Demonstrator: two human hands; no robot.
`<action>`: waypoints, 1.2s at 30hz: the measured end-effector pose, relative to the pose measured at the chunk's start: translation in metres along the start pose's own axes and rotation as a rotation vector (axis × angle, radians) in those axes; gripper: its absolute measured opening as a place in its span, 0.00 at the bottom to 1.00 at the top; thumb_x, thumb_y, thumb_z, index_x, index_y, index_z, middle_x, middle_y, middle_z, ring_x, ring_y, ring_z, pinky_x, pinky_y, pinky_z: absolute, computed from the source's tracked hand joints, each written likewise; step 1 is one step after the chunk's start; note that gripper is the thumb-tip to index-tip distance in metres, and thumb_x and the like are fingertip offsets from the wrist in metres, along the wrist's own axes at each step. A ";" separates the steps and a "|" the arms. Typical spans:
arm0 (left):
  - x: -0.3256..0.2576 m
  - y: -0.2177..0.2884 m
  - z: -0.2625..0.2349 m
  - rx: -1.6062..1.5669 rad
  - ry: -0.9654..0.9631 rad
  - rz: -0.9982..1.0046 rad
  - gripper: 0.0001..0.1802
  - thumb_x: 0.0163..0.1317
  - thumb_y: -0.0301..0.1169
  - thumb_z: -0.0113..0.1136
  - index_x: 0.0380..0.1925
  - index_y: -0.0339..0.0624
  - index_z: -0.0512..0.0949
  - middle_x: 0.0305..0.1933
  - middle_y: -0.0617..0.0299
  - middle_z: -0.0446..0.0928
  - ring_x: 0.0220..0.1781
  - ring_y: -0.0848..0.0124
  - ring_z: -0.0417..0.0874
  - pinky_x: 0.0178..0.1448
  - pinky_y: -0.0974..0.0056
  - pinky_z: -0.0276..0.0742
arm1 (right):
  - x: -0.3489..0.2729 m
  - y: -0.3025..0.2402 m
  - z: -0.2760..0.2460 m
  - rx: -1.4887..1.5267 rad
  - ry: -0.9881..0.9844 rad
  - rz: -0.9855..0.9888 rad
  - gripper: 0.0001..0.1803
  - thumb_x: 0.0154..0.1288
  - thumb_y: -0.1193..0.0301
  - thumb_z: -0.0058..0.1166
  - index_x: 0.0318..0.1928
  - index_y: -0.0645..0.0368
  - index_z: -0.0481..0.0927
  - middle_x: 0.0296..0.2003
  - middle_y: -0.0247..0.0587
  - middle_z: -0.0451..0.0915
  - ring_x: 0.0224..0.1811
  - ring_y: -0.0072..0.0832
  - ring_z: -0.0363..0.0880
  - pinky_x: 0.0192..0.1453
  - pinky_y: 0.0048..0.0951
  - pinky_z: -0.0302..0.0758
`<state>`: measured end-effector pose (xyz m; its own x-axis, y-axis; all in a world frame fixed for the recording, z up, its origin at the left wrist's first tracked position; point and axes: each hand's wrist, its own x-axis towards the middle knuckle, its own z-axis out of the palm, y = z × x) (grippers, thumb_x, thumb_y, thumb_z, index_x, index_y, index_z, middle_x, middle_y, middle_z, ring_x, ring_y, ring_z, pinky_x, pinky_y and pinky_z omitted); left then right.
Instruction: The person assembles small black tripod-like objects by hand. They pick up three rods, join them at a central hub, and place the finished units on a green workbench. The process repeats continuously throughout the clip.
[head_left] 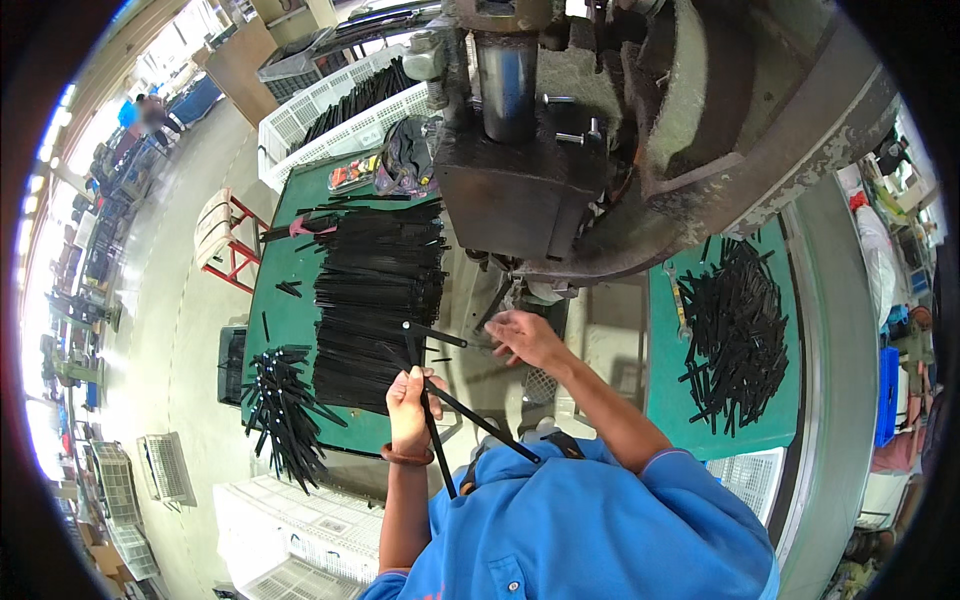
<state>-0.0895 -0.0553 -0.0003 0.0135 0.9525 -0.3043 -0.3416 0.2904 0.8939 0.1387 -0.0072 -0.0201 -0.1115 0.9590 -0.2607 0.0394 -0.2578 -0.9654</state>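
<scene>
My left hand (pixel 408 405) is closed around long, narrow black strips (pixel 480 415) that cross at its fingers and reach down toward my blue shirt. A shorter black strip (pixel 437 334) with a pale round spot at one end lies just above that hand; whether it is joined to the others I cannot tell. My right hand (pixel 525 338) is beside the foot of a large dark press (pixel 530 190), its fingers slightly bent and apart, with nothing visible in them. Left of the press, a dense layer of black strips (pixel 380 290) covers part of a green table (pixel 285 320).
A bundle of black strips (pixel 280 400) overhangs the left table's front edge. On the right green table (pixel 665 380) lie a heap of short black pieces (pixel 735 340) and a wrench (pixel 680 300). White crates (pixel 290 520) stand at lower left; a red-framed stool (pixel 235 240) stands farther left.
</scene>
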 end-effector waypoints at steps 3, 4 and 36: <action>-0.008 0.001 -0.008 -0.010 0.010 0.024 0.14 0.69 0.37 0.47 0.35 0.36 0.74 0.25 0.56 0.78 0.11 0.80 0.67 0.15 0.76 0.62 | 0.030 0.037 -0.060 -0.669 0.320 -0.024 0.18 0.57 0.62 0.57 0.38 0.67 0.77 0.39 0.58 0.79 0.34 0.44 0.81 0.35 0.39 0.78; -0.012 0.001 -0.009 -0.019 0.015 0.028 0.14 0.69 0.36 0.47 0.35 0.36 0.74 0.25 0.56 0.78 0.11 0.80 0.67 0.15 0.76 0.63 | 0.046 0.035 -0.073 -0.639 0.475 -0.338 0.15 0.56 0.64 0.56 0.39 0.63 0.78 0.38 0.56 0.79 0.39 0.48 0.79 0.41 0.41 0.75; 0.028 0.014 0.082 0.133 -0.552 -0.200 0.14 0.69 0.37 0.46 0.35 0.36 0.74 0.25 0.60 0.78 0.14 0.81 0.68 0.16 0.75 0.62 | 0.012 0.001 -0.073 0.733 0.265 -0.026 0.13 0.68 0.59 0.46 0.30 0.53 0.73 0.18 0.28 0.69 0.14 0.16 0.60 0.17 0.20 0.57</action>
<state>-0.0170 -0.0175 0.0306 0.5639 0.7744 -0.2870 -0.1616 0.4442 0.8812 0.2098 0.0130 -0.0237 0.1415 0.9381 -0.3160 -0.6367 -0.1582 -0.7547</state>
